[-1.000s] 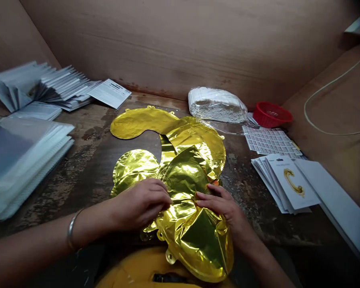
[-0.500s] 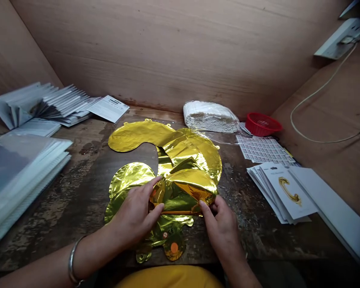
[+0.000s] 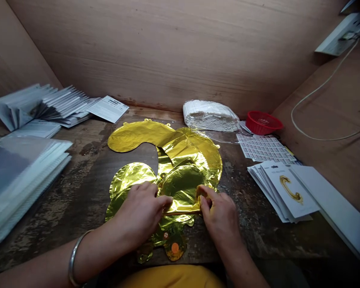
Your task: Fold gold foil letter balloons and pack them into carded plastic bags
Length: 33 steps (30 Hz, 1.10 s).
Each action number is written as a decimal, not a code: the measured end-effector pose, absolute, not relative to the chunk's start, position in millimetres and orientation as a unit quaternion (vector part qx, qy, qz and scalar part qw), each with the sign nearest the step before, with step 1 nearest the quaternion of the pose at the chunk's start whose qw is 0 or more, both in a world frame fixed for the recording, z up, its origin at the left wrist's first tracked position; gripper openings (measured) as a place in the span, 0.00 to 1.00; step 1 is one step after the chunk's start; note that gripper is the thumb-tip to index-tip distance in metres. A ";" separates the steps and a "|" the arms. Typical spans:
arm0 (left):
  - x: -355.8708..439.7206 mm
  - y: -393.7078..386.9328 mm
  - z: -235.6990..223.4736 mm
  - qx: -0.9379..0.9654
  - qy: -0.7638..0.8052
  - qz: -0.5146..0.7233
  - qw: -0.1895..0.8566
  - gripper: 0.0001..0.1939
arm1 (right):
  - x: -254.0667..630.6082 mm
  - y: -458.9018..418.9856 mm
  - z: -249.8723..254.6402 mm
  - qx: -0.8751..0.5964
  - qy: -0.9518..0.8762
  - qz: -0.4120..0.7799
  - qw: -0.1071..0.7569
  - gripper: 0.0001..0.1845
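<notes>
A flat gold foil balloon (image 3: 184,182) lies folded over in front of me, its lower edge creased. My right hand (image 3: 220,214) pinches the right end of that fold between thumb and fingers. At the left end, my left hand (image 3: 144,210) grips the foil with its fingers curled and its thumb along the crease. Beneath and around are more flat gold foil balloons (image 3: 138,134), one a curved shape reaching away from me. Close to the table edge, a foil tail (image 3: 175,248) carries an orange dot.
Clear plastic sleeves (image 3: 24,176) and fanned cards (image 3: 63,106) sit at the left. Wrapped white straws (image 3: 211,116), a red basket (image 3: 262,123) and a sticker sheet (image 3: 264,148) stand at the back right, with balloon header cards (image 3: 288,192) nearer. A cable (image 3: 306,96) hangs on the right wall.
The raised foil between my hands has been pressed flatter toward the table. My left fingers have curled in, and my right fingers now pinch on top of the fold.
</notes>
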<state>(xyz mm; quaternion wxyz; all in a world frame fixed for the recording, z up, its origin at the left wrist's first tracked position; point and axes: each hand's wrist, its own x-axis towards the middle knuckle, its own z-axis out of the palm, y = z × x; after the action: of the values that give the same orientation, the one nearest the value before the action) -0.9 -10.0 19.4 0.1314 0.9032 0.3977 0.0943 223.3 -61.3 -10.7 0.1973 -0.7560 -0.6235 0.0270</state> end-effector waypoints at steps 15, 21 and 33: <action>52.4 16.7 -18.4 0.959 0.229 0.100 0.137 0.30 | 230.0 -40.4 3.0 -0.653 -0.740 -0.054 0.151 0.21; 22.3 24.9 -12.1 0.943 0.297 0.058 0.136 0.47 | 219.8 -30.0 -25.9 -0.668 -0.740 -0.017 0.077 0.26; -11.1 -4.3 26.4 0.985 0.151 0.080 0.030 0.09 | 222.4 -30.0 -31.1 -0.658 -0.746 -0.039 0.090 0.26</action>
<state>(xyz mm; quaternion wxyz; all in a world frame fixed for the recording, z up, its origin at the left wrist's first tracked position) -11.1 -4.3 26.4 0.0297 0.9848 0.1515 0.0798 222.4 -30.0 -31.1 0.0900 -0.6582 -0.7464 -0.0391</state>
